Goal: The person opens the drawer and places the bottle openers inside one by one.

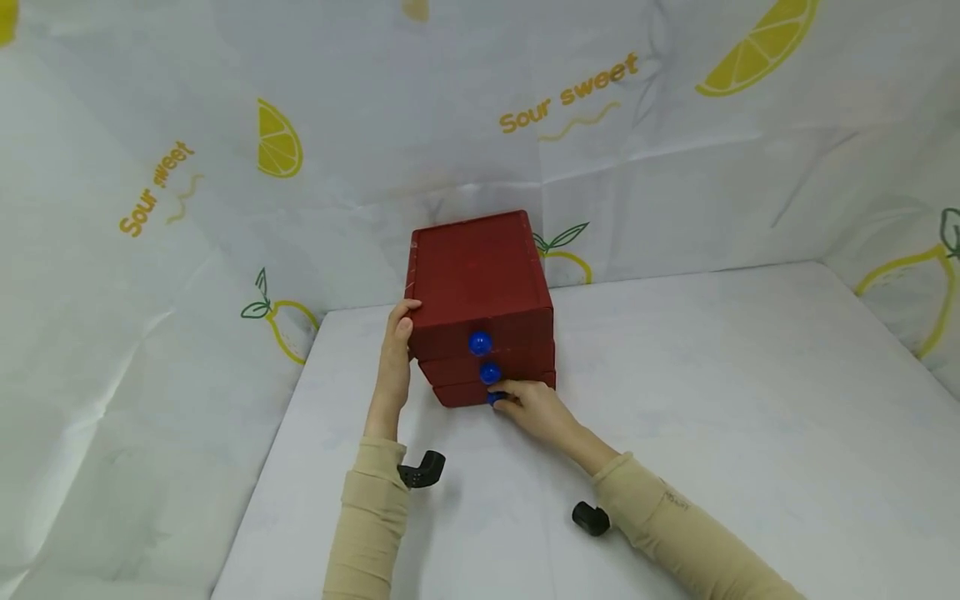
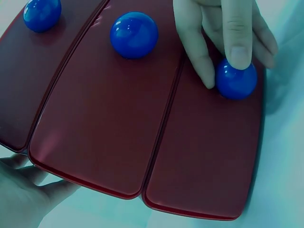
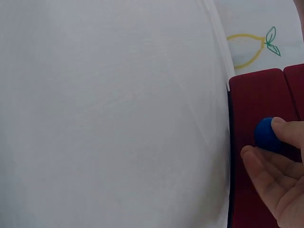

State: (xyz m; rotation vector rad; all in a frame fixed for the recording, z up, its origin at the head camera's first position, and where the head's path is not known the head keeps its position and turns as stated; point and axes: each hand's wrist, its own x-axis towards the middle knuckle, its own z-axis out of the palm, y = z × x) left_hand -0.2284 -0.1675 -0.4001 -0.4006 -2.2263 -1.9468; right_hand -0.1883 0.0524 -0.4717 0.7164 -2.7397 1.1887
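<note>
A dark red drawer cabinet (image 1: 480, 267) with three stacked drawers stands on the white table, each drawer front carrying a round blue knob. My left hand (image 1: 393, 358) rests against the cabinet's left side near the top front corner. In the left wrist view, the fingers (image 2: 57, 191) of that hand lie along the cabinet's side, partly hidden behind it. At the lowest drawer, my right hand (image 1: 536, 408) pinches the bottom blue knob (image 2: 236, 80) between thumb and fingers. The middle knob (image 1: 490, 372) and top knob (image 1: 480, 342) are untouched. All three drawers look closed.
The white table (image 1: 712, 400) spreads around the cabinet. Behind it hangs a white sheet (image 1: 420, 108) printed with lemons and lettering, which also covers the sides. Black curved pieces (image 1: 423, 471) stick out by both sleeve cuffs.
</note>
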